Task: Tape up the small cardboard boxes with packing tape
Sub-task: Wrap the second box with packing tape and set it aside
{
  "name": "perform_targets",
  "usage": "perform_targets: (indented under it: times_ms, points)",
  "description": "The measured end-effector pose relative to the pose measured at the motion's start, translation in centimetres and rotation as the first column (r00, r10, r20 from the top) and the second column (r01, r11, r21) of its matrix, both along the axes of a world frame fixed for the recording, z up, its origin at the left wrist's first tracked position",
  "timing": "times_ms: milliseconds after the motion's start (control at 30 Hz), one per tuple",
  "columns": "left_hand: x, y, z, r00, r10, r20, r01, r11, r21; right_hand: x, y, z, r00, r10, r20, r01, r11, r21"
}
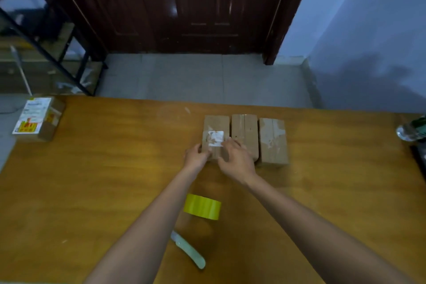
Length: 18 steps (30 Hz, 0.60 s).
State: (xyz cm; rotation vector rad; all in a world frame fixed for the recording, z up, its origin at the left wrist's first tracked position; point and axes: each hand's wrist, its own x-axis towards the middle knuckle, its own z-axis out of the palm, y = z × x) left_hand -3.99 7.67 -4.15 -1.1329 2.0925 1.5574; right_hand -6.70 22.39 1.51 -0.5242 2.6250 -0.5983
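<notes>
— Risk from here? Three small boxes in a tight row mid-table; left hand (pixel 196 153) gripping the near-left corner of the left box (pixel 215 136), right hand (pixel 235 157) curled over its near-right edge, touching the middle box (pixel 244 135) too. Likely to drag the neighbour along, or tear the white label scrap on top.

— And nearby? Tape roll (pixel 202 206) lying untouched between the forearms, knife (pixel 187 249) nearer still, blade exposed under the left forearm. Right box (pixel 273 140) just beside; labelled carton (pixel 38 119) at the table's (pixel 92 168) far-left corner, bottle (pixel 411 130) at the right edge.
</notes>
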Motion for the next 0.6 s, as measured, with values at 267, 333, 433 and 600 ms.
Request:
perform_targets:
  times_ms: [267,333,433,600]
  points:
    - [1.9,-0.5,3.4,0.943,0.315,-0.109,-0.282,0.928,0.245,-0.7,0.6,2.6,0.996,0.092,0.008,-0.091,0.991,-0.095]
    - [2.9,-1.3,4.6,0.924,0.356,-0.139,-0.317,0.917,0.241,-0.4,0.9,3.6,0.994,0.100,0.034,-0.093,0.982,-0.164]
    - [4.2,-2.7,6.4,0.896,0.403,-0.186,-0.362,0.906,0.218,0.4,1.4,4.3,0.994,0.095,0.045,-0.083,0.972,-0.220]
    - [7.2,-5.8,8.2,0.869,0.451,-0.204,-0.406,0.885,0.227,4.0,0.5,4.5,0.994,0.086,-0.066,-0.100,0.959,-0.263]
